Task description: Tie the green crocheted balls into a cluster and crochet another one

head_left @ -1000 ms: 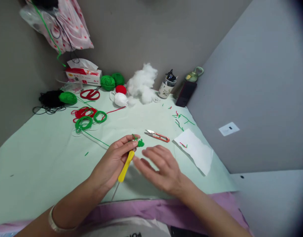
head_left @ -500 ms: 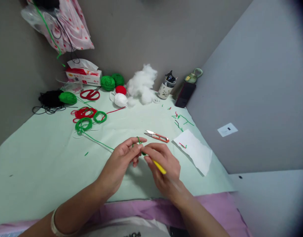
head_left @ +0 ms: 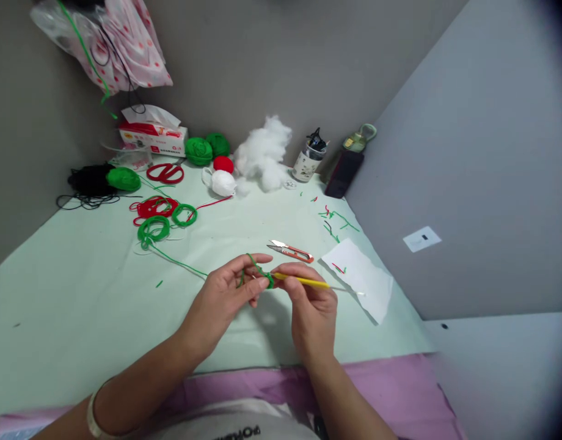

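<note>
My left hand (head_left: 228,293) pinches a small green crochet piece (head_left: 268,280), with green yarn (head_left: 180,261) looped over its index finger and trailing left to the green coils (head_left: 153,228). My right hand (head_left: 308,305) grips a yellow-handled crochet hook (head_left: 303,281). The hook lies almost level, its tip at the green piece and its handle pointing right. Both hands hover over the pale green table (head_left: 79,305), close to its front edge.
Orange thread snips (head_left: 292,250) lie just beyond the hands, a white paper sheet (head_left: 361,278) to the right. Farther back are red scissors (head_left: 165,173), red, white and green yarn balls, white stuffing (head_left: 265,153), a tissue box (head_left: 153,135), a jar (head_left: 307,162) and a dark phone (head_left: 343,174).
The yellow hook passed from my left hand to my right, which closed on it and turned it level towards the green piece. My left hand now pinches only the yarn work.
</note>
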`<state>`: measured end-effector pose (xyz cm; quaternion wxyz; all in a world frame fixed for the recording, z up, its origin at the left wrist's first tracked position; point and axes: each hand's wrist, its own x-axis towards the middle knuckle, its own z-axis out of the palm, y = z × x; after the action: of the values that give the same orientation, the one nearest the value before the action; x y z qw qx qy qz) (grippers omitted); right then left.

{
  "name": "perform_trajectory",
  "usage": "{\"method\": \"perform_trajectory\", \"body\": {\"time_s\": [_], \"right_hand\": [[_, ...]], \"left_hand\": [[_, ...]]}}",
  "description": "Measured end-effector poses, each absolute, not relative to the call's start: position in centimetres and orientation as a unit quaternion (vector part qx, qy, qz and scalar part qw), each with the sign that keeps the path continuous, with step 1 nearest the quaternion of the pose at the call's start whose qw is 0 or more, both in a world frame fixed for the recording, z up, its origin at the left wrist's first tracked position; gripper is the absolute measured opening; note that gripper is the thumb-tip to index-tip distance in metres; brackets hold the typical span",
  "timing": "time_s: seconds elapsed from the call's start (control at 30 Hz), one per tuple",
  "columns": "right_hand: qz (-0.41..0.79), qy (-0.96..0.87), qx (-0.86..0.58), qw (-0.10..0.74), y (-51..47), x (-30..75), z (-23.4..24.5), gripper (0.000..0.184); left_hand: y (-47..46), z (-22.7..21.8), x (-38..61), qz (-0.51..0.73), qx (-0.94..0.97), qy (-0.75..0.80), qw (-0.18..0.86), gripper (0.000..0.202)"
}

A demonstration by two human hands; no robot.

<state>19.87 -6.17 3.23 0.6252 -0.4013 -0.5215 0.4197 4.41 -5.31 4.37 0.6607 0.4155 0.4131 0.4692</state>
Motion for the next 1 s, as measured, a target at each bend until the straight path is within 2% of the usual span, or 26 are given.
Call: {"method": "perform_trajectory", "body": {"time_s": [0.17,0.33,0.63,0.77,0.83,0.9,1.0], "right_hand": [[0.347,-0.587,-0.415,0.602,-6.2,20.0,3.3,0.015],[0.305,-0.633,-0.431,0.566,-6.3,20.3,3.7,0.014],[0.299,-0.565,-0.419,0.645,-6.5,19.4,3.4,0.017],[0.419,-0.466,-0.43,0.65,-6.1,18.9,2.6,0.009],[0.463,-0.426,-0.445,0.638,-6.0,18.7,2.5,0.013],[0.463,-0.422,-0.456,0.632,-5.8,18.4,2.7,0.015],[0.419,-0.473,-0.462,0.622,-5.7,18.3,3.4,0.008]], "left_hand": [[-5.5,5.0,4.7,0.471,0.391,0.413,0.674,0.048],[-5.6,5.4,5.0,0.495,0.386,0.42,0.656,0.048],[-5.8,5.1,5.2,0.479,0.336,0.387,0.712,0.056],[-6.1,5.1,5.4,0.489,0.242,0.352,0.761,0.047],[-6.2,5.1,5.4,0.489,0.199,0.331,0.782,0.039],[-6.1,5.0,5.3,0.492,0.169,0.315,0.794,0.033],[-5.9,5.0,5.2,0.499,0.155,0.307,0.795,0.026]]}}
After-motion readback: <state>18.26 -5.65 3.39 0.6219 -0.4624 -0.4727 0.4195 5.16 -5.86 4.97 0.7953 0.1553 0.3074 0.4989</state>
